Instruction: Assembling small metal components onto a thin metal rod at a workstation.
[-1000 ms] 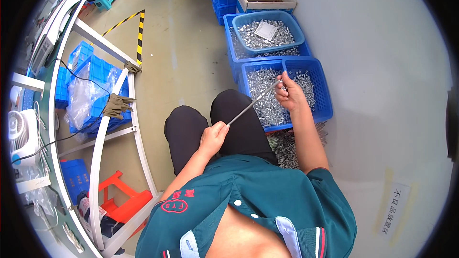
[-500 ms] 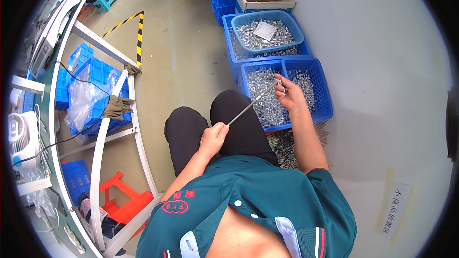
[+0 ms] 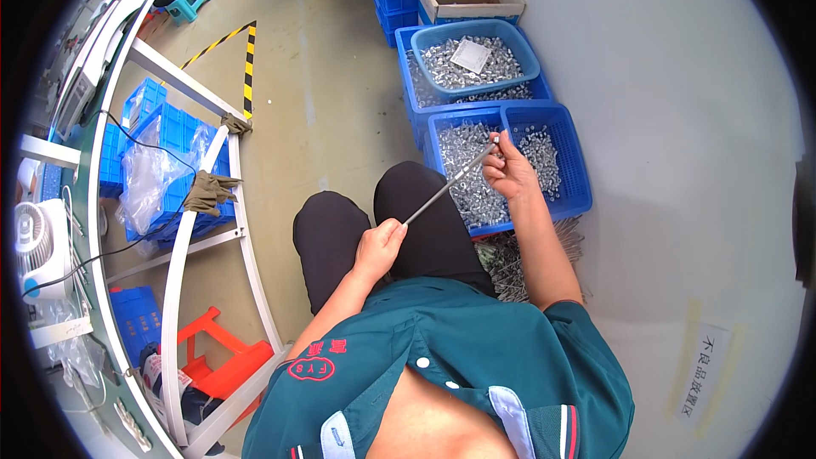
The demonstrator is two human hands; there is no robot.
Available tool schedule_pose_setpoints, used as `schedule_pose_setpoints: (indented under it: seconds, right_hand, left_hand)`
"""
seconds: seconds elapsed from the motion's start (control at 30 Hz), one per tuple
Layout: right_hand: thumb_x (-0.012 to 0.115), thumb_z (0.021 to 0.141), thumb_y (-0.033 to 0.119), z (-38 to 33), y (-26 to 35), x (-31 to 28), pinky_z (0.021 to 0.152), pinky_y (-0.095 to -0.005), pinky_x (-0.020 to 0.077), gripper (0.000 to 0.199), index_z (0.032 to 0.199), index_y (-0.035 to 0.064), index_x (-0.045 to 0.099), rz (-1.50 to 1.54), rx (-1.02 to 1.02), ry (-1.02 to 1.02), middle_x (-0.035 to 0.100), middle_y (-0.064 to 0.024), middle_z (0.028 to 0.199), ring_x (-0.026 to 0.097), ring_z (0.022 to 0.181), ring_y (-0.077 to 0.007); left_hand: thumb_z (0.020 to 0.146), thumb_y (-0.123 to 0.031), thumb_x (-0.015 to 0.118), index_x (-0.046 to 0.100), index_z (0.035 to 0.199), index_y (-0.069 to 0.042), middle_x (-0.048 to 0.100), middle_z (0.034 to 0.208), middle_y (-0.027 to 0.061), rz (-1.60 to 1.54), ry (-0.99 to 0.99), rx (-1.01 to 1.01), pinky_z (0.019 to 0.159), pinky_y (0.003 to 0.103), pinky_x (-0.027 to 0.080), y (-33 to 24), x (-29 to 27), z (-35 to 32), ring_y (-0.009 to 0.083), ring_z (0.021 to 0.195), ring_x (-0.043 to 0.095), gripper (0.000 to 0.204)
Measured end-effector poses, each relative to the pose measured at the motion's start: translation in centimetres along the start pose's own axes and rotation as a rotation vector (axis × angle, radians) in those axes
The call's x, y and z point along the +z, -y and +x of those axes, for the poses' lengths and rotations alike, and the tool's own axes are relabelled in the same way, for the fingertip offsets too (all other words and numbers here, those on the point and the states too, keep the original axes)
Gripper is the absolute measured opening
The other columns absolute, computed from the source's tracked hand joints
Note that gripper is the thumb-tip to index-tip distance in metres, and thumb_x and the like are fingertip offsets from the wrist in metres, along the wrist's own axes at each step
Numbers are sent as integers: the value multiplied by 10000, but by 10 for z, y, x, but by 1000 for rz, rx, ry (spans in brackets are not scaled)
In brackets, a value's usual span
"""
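One thin grey rod (image 3: 449,185) runs between our left fingers (image 3: 393,228), curled round its near end, and our right fingers (image 3: 494,172), pinching a small silver piece (image 3: 496,140) at the far tip. Under the right ones we've got a blue bin (image 3: 575,172) of shiny metal bits, plus a light-blue tub (image 3: 534,55) beyond them.

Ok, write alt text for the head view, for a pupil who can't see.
A person's left hand grips the near end of a thin metal rod; the right hand is at its far end, over a blue bin of small metal parts. A pale wall stands at right.
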State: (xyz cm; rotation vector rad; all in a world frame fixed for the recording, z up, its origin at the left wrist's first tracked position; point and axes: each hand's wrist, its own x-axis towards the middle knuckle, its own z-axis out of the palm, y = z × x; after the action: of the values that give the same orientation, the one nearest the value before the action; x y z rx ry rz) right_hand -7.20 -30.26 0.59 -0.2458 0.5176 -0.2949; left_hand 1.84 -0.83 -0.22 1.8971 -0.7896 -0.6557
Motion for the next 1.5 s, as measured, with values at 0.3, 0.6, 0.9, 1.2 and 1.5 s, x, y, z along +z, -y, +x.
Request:
schedule_pose_setpoints:
  seconds: [0.3, 0.6, 0.9, 1.2, 1.5]
  right_hand:
    - [585, 898, 212, -5, -13, 12, 419, -181, 266, 187, 970, 41, 604, 112, 9, 53, 475, 12, 691, 370, 535, -65]
    - [591, 868, 88, -18, 5, 25, 438, -178, 297, 130, 977, 18, 594, -400, -135, 69, 523, -1, 742, 408, 555, -59]
    - [614, 859, 94, -16, -12, 31, 418, -181, 287, 98, 941, 47, 587, -457, -280, -75, 527, 1, 726, 395, 524, -52]
    - [610, 854, 78, -36, -7, 37, 414, -163, 256, 107, 927, 1, 592, -808, -62, -74, 488, 26, 654, 373, 498, -20]
    - [540, 893, 82, -37, 1, 22, 460, -185, 328, 253, 1116, -38, 546, -521, -26, -108, 526, -20, 774, 415, 563, -63]
  left_hand:
    - [908, -213, 537, 533, 771, -1, 473, 576, 86, -5, -8, -27, 512, 299, 388, 3, 1, 1, 132, 524, 436, 253]
    - [910, -265, 527, 538, 780, -21, 497, 579, 145, -13, -18, 6, 501, 360, 397, 6, 0, 0, 287, 505, 496, 276]
    - [909, -244, 531, 542, 782, -18, 486, 573, 136, -51, -33, 22, 500, 348, 395, 7, 2, 3, 252, 494, 479, 260]
    - [912, -219, 531, 530, 764, -7, 489, 595, 87, -42, -14, -3, 522, 305, 392, 5, 1, 2, 170, 537, 454, 259]
    - [916, -202, 530, 526, 762, -3, 470, 592, 39, -33, 7, -38, 523, 266, 376, 1, -1, 1, 83, 563, 412, 252]
